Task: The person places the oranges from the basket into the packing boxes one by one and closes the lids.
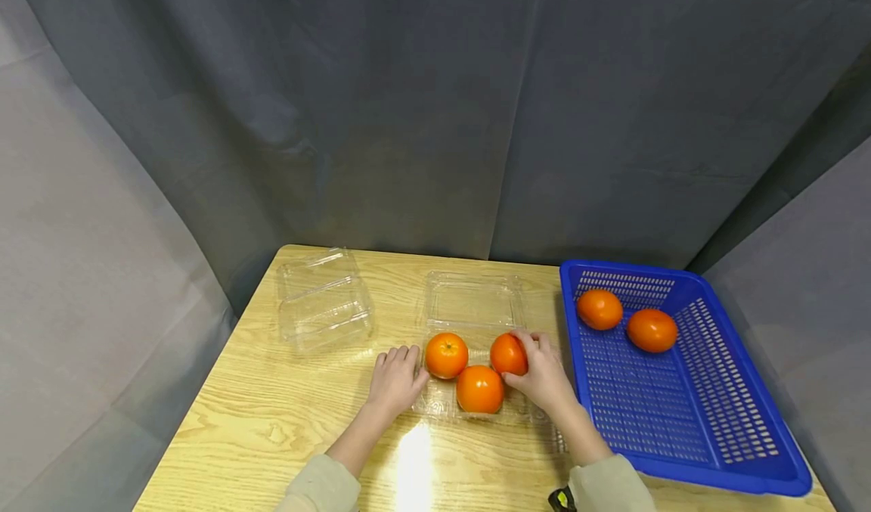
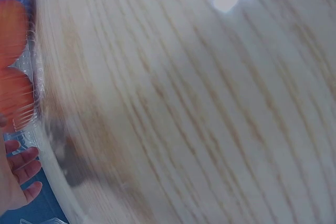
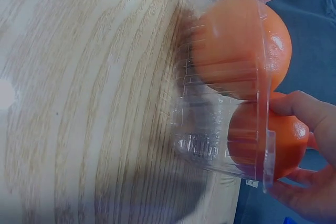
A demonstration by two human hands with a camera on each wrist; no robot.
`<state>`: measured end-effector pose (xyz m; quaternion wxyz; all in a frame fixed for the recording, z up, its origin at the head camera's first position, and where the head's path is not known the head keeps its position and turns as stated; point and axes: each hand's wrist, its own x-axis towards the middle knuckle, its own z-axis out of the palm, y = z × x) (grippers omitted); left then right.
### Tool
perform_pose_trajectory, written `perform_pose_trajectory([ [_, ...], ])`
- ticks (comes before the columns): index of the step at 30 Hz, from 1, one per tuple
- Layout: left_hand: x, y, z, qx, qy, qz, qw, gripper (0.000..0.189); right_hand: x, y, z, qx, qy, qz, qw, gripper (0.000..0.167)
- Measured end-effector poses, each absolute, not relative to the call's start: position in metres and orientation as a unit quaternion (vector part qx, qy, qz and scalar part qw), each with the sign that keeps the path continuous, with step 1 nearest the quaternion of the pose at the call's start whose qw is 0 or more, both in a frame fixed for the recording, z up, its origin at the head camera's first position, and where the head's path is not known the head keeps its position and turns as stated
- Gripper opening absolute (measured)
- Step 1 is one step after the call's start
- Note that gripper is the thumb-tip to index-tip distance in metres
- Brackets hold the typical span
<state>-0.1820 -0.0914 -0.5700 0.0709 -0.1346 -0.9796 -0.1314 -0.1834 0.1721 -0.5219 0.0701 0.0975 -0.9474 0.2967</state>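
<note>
Left hand (image 1: 396,381) relaxed, empty, at left edge of the clear clamshell (image 1: 438,404). Right hand (image 1: 547,376) grips the right-side orange fruit (image 1: 506,354) in it, beside front fruit (image 1: 480,391) and left fruit (image 1: 446,355). Farther: blue basket (image 1: 643,414) holding two fruits (image 1: 652,330), second clamshell (image 1: 323,304) far left.

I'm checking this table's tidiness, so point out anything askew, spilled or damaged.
Nothing looks spilled or plainly damaged. The one mild oddity: the clear container on the left of the table sits askew, its edges slanted, while the open container in the middle lies squarer.
</note>
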Motion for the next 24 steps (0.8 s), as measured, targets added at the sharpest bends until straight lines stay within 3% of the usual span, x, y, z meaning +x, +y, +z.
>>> perform_pose_trajectory([
  [24, -0.183, -0.091, -0.569, -0.133, -0.979, -0.142, 0.067, 0.028, -0.184, 0.169, -0.536, 0.142, -0.956, 0.242, 0.086, 0.071],
])
